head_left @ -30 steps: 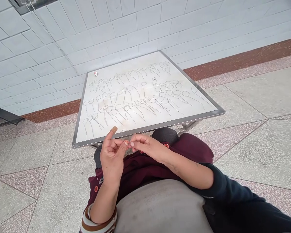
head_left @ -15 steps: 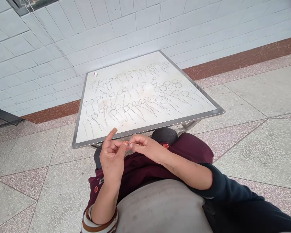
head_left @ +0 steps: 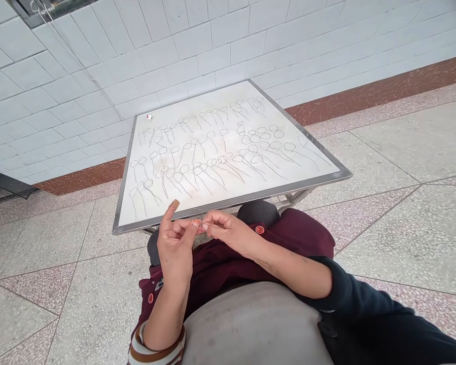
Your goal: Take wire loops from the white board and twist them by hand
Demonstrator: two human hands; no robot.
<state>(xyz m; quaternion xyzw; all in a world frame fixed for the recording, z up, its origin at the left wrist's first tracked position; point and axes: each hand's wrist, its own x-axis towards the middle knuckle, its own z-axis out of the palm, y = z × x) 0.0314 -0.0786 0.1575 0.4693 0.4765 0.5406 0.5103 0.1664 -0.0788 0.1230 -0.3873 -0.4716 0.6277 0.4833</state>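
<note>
My left hand point(head_left: 177, 243) pinches with thumb and a finger, while its index finger points up towards the table edge. Touching it at the fingertips, my right hand point(head_left: 228, 230) is closed in a pinch too. Between the two pinches a thin wire point(head_left: 201, 223) shows faintly; most of it is hidden by the fingers. Both hands are above my lap, just before the near edge of the white table point(head_left: 212, 197). Rows of thin wire loops with long tails, such as one wire loop point(head_left: 289, 147), lie across the tabletop.
A small white and red object point(head_left: 149, 117) sits at the table's far left corner. The table's metal rim point(head_left: 235, 203) runs close to my hands and knees. Behind the table stands a tiled wall point(head_left: 197, 66). Speckled stone floor point(head_left: 398, 218) surrounds it.
The left hand has shifted very slightly, its raised index finger a little to the left. Both hands keep their pinch, and the loops on the table lie as before.
</note>
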